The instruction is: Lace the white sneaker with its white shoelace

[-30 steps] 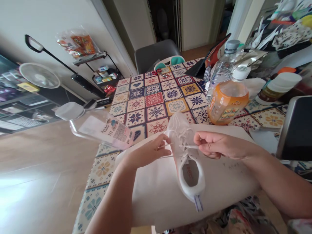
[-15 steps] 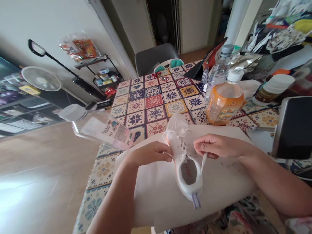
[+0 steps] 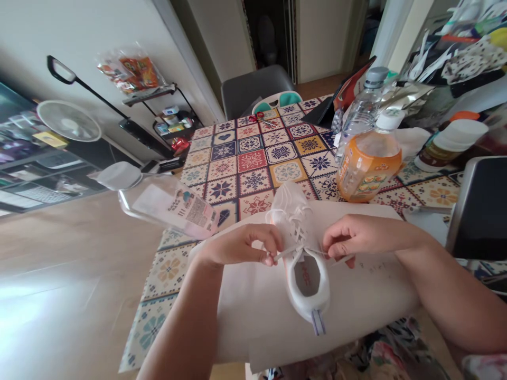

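A white sneaker [image 3: 291,211] rests on a white sheet [image 3: 253,311], toe pointing away and heel tab nearest me. Its laces criss-cross up the tongue. On the shoe's left side, my left hand [image 3: 253,245] pinches one end of the white shoelace [image 3: 287,252] between thumb and finger. Across from it, my right hand [image 3: 346,240] is closed on the other lace end, whose tip trails out past the fingers. Both ends stretch outward from the top eyelets, just ahead of the shoe's opening.
A clear pump-style bottle [image 3: 170,206] stands at the table's left edge. An orange-labelled bottle [image 3: 368,163] and a clear water bottle [image 3: 360,116] are beyond my right hand. A dark-screened device [image 3: 481,211] is at far right. Red-handled scissors [image 3: 261,117] lie on the patterned tablecloth [image 3: 253,182].
My left hand has come up a little and now holds a lace end drawn out to the left. My right hand has shifted slightly right, pulling its lace sideways.
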Tool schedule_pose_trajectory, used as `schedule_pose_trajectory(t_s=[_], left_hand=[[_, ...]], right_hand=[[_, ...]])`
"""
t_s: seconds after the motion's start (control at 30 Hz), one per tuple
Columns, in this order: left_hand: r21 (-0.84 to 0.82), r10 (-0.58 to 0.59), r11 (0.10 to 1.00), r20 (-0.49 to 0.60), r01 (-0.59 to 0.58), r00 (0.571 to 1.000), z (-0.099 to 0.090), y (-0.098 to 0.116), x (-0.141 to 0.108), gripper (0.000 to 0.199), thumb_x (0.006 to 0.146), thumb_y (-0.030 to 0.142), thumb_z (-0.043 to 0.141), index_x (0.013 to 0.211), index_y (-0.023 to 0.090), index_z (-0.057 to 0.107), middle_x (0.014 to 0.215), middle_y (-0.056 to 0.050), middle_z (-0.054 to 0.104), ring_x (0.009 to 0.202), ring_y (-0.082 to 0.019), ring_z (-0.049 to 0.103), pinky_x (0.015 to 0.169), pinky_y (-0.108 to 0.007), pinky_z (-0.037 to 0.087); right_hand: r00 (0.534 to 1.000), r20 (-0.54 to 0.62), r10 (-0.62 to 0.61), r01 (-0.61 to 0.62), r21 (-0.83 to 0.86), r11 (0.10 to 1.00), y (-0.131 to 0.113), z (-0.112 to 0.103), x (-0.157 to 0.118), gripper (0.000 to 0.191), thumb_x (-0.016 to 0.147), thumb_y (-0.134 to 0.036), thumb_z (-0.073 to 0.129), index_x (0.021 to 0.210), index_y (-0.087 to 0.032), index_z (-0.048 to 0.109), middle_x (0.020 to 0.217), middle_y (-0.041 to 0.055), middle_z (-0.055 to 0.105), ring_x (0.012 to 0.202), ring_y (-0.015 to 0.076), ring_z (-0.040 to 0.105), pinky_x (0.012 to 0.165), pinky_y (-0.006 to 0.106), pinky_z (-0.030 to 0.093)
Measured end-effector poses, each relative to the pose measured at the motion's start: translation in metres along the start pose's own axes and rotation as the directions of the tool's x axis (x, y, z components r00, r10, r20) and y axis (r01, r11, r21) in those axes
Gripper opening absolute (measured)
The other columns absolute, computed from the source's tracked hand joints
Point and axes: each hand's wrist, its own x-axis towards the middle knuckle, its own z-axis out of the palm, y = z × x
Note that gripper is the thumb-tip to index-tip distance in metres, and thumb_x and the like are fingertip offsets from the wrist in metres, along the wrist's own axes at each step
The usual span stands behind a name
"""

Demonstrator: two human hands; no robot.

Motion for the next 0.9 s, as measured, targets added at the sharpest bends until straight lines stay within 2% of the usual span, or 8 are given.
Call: schedule_pose_trajectory(t_s=[0.1,0.2,0.33,0.47,0.6,0.73,0.8,0.9], left_hand=[[0.041,0.161,0.987,-0.065,-0.159,0.985,0.001,0.004,0.003,0.018,0.08,0.037,0.073,0.077,0.019,0.073,0.104,-0.01,0.067,0.099,-0.021,0.063,0.092,-0.035,0.047],[0.051,0.276,0.961,-0.095,-0.273,0.956,0.007,0.009,0.008,0.017,0.079,0.037,0.075,0.074,0.021,0.073,0.107,-0.011,0.07,0.109,-0.025,0.062,0.1,-0.042,0.044],[-0.104,0.304,0.938,-0.214,-0.331,0.928,0.024,0.008,0.016,0.012,0.083,0.031,0.072,0.078,0.021,0.072,0.095,-0.009,0.074,0.1,-0.023,0.066,0.093,-0.041,0.049],[-0.292,0.263,0.874,-0.388,-0.388,0.884,0.041,0.001,0.021,0.009,0.084,0.028,0.071,0.081,0.019,0.072,0.079,-0.005,0.072,0.076,-0.016,0.067,0.076,-0.032,0.053],[-0.247,0.245,0.887,-0.466,-0.39,0.85,0.051,0.0,0.027,0.011,0.079,0.029,0.076,0.076,0.018,0.074,0.073,-0.004,0.069,0.069,-0.014,0.064,0.065,-0.025,0.052],[-0.172,0.239,0.918,-0.476,-0.357,0.846,0.055,0.002,0.031,0.006,0.08,0.026,0.075,0.077,0.021,0.077,0.075,-0.004,0.069,0.07,-0.014,0.066,0.062,-0.022,0.052],[-0.15,0.209,0.935,-0.501,-0.322,0.84,0.056,0.001,0.032,0.006,0.08,0.027,0.074,0.077,0.023,0.078,0.077,-0.004,0.068,0.069,-0.014,0.066,0.061,-0.021,0.052],[-0.125,0.099,0.968,-0.61,-0.219,0.787,0.058,-0.003,0.032,0.008,0.078,0.027,0.076,0.071,0.024,0.078,0.08,-0.004,0.067,0.075,-0.015,0.065,0.064,-0.021,0.054]], right_hand=[[0.992,0.017,-0.122,0.123,-0.029,0.992,0.002,-0.004,0.001,0.021,0.084,-0.036,0.069,0.086,-0.015,0.069,0.078,0.0006,0.064,0.071,0.0106,0.058,0.067,0.023,0.046],[0.954,-0.032,-0.299,0.299,0.011,0.954,0.001,-0.004,0.004,0.017,0.081,-0.032,0.074,0.083,-0.016,0.072,0.09,0.002,0.067,0.084,0.0124,0.061,0.08,0.027,0.046],[0.869,-0.112,-0.482,0.495,0.214,0.842,0.0,0.007,0.012,0.012,0.079,-0.028,0.077,0.08,-0.017,0.072,0.102,0.0027,0.069,0.102,0.0148,0.062,0.096,0.032,0.043],[0.858,-0.207,-0.47,0.51,0.452,0.732,0.006,0.024,0.026,0.017,0.082,-0.033,0.076,0.082,-0.017,0.071,0.088,0.0033,0.074,0.092,0.0156,0.067,0.088,0.034,0.048],[0.853,-0.363,-0.374,0.521,0.566,0.639,0.01,0.036,0.038,0.022,0.076,-0.037,0.08,0.077,-0.016,0.072,0.071,-0.0003,0.072,0.066,0.0102,0.065,0.066,0.024,0.049],[0.835,-0.465,-0.292,0.532,0.553,0.641,0.005,0.042,0.044,0.022,0.074,-0.034,0.082,0.087,-0.018,0.076,0.066,-0.0031,0.069,0.058,0.0071,0.063,0.06,0.02,0.05],[0.794,-0.515,-0.323,0.583,0.493,0.646,0.003,0.044,0.046,0.022,0.075,-0.035,0.081,0.089,-0.019,0.076,0.069,-0.004,0.066,0.057,0.0064,0.063,0.058,0.019,0.051],[0.713,-0.603,-0.358,0.649,0.375,0.661,0.001,0.044,0.048,0.03,0.068,-0.04,0.084,0.082,-0.016,0.073,0.077,-0.003,0.064,0.057,0.0062,0.063,0.056,0.02,0.051]])
